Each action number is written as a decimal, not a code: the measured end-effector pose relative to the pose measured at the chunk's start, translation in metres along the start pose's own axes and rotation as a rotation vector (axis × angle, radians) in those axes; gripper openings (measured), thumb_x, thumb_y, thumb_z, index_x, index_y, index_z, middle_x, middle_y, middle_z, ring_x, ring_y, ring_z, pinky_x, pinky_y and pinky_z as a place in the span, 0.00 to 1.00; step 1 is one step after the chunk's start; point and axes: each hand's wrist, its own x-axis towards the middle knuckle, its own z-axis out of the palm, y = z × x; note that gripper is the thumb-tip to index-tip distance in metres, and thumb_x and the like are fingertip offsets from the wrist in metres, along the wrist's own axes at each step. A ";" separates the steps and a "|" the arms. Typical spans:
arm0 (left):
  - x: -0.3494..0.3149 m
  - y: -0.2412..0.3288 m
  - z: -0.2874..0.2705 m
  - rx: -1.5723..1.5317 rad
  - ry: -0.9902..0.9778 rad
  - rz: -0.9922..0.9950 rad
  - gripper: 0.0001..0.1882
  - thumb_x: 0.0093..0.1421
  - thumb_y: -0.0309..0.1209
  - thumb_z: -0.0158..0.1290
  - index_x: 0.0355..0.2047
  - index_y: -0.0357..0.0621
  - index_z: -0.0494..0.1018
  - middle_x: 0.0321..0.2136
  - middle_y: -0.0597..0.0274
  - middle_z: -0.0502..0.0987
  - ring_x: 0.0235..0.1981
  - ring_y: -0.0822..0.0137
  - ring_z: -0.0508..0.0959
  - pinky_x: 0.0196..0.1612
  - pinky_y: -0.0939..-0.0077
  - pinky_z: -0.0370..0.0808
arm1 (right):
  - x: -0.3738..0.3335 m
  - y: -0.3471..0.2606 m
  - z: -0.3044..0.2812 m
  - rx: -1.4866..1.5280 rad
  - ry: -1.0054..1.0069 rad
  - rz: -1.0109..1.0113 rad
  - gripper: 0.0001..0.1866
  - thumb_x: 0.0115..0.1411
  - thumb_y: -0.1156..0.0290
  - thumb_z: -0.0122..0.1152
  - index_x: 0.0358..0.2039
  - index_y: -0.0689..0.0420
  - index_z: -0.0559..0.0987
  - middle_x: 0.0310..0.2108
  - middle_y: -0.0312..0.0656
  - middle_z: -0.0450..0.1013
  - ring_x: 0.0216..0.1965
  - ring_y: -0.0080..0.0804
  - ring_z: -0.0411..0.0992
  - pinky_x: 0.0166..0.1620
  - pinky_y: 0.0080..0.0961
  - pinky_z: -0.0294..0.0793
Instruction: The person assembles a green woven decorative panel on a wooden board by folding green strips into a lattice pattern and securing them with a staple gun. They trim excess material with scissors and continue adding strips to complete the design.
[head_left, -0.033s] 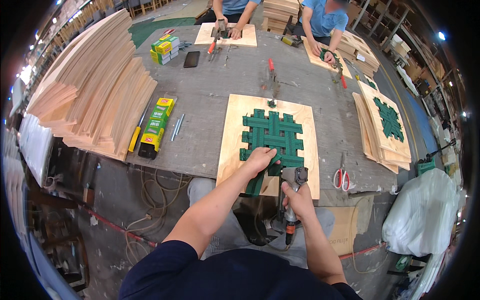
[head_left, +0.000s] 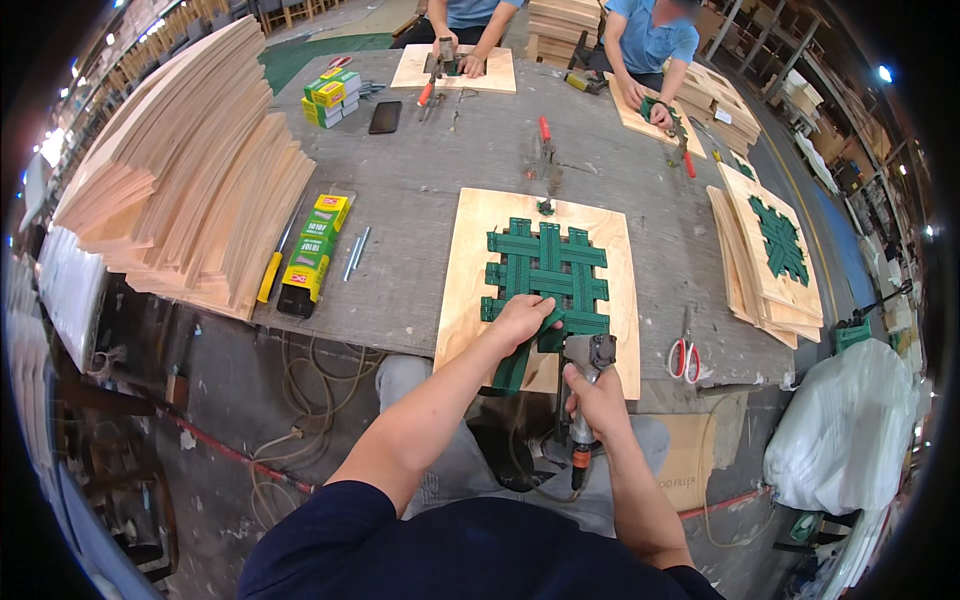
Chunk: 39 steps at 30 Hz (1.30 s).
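Observation:
Woven green webbing straps (head_left: 548, 262) lie across a square plywood board (head_left: 618, 260) on the table before me. My left hand (head_left: 527, 322) pinches a green strap at the near edge of the weave. The strap's loose end (head_left: 508, 372) hangs toward the board's front edge. In my right hand (head_left: 598, 398) is a pneumatic staple gun (head_left: 590, 350), its head at the near right part of the weave; I cannot tell whether the nose touches it. A red-handled toggle clamp (head_left: 545, 150) stands at the board's far edge.
Stacked curved plywood panels (head_left: 200, 190) rise at left beside staple boxes (head_left: 318, 240) and metal staple strips (head_left: 355, 255). Scissors (head_left: 684, 358) lie right, near finished-looking boards (head_left: 775, 240). A phone (head_left: 385, 117) lies farther off. Two co-workers (head_left: 655, 40) handle boards across the table.

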 end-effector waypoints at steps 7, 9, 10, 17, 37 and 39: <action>0.004 0.000 -0.009 0.005 -0.053 -0.013 0.21 0.74 0.41 0.47 0.51 0.35 0.79 0.39 0.59 0.86 0.39 0.70 0.81 0.44 0.72 0.76 | 0.005 0.000 0.007 -0.022 -0.001 -0.016 0.17 0.66 0.66 0.66 0.47 0.63 0.72 0.27 0.37 0.74 0.16 0.21 0.69 0.17 0.21 0.67; 0.005 0.000 -0.007 -0.007 -0.076 -0.033 0.21 0.74 0.41 0.48 0.50 0.36 0.79 0.39 0.60 0.86 0.37 0.72 0.80 0.40 0.73 0.76 | 0.007 0.003 0.004 -0.056 -0.027 0.006 0.16 0.67 0.69 0.64 0.50 0.61 0.72 0.28 0.35 0.73 0.16 0.20 0.68 0.17 0.22 0.67; 0.005 0.000 -0.008 -0.024 -0.081 -0.049 0.20 0.74 0.41 0.48 0.50 0.36 0.80 0.39 0.60 0.86 0.36 0.72 0.80 0.38 0.73 0.76 | 0.008 0.001 0.006 -0.074 -0.048 0.014 0.16 0.67 0.70 0.63 0.51 0.59 0.72 0.29 0.34 0.72 0.16 0.20 0.68 0.17 0.22 0.66; 0.002 0.005 -0.008 -0.040 -0.058 -0.044 0.19 0.74 0.41 0.48 0.48 0.39 0.80 0.38 0.63 0.86 0.31 0.74 0.78 0.30 0.72 0.73 | 0.009 0.000 0.015 -0.093 -0.051 0.013 0.15 0.67 0.70 0.64 0.50 0.59 0.72 0.28 0.32 0.72 0.16 0.19 0.67 0.18 0.21 0.67; -0.059 -0.037 -0.003 0.462 0.043 0.254 0.18 0.71 0.41 0.51 0.50 0.41 0.79 0.35 0.59 0.83 0.38 0.71 0.79 0.43 0.72 0.75 | 0.038 0.006 -0.065 0.438 0.046 0.058 0.15 0.67 0.63 0.66 0.46 0.58 0.75 0.27 0.37 0.73 0.20 0.26 0.72 0.21 0.28 0.74; -0.074 -0.041 0.009 0.587 0.108 0.347 0.17 0.70 0.40 0.52 0.51 0.43 0.79 0.35 0.53 0.83 0.37 0.64 0.82 0.42 0.68 0.76 | 0.060 -0.004 -0.088 0.528 0.047 0.083 0.17 0.67 0.62 0.66 0.47 0.58 0.74 0.28 0.38 0.73 0.22 0.25 0.72 0.22 0.29 0.75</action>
